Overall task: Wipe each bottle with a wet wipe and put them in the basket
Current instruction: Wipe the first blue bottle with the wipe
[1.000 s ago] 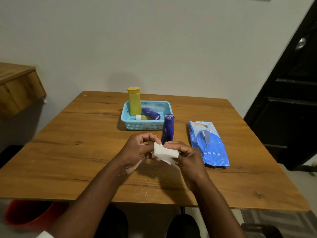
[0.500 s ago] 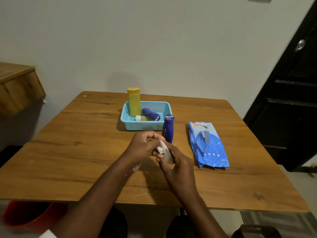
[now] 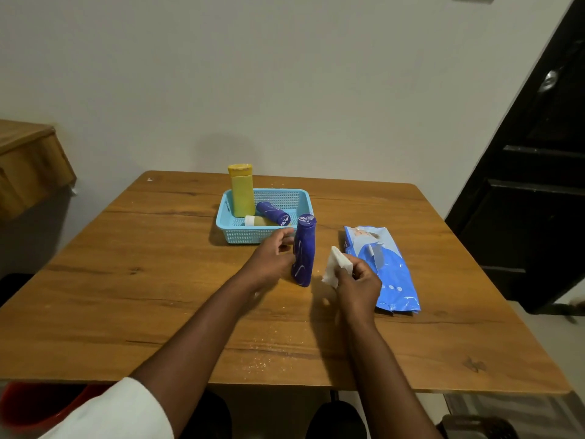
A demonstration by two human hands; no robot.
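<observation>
I see the basket (image 3: 235, 231) behind the upright bottle (image 3: 304, 250) on the table (image 3: 126, 280), three bottles seemingly inside; the wipe pack (image 3: 384, 269) lies right, my hands flanking the bottle

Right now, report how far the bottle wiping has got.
Done: three bottles sit in the basket, the yellow bottle upright, a blue bottle and a pale bottle lying down. In hand: the right hand holds a wet wipe; the left hand reaches the standing blue bottle. Left: wipe it and basket it.
</observation>
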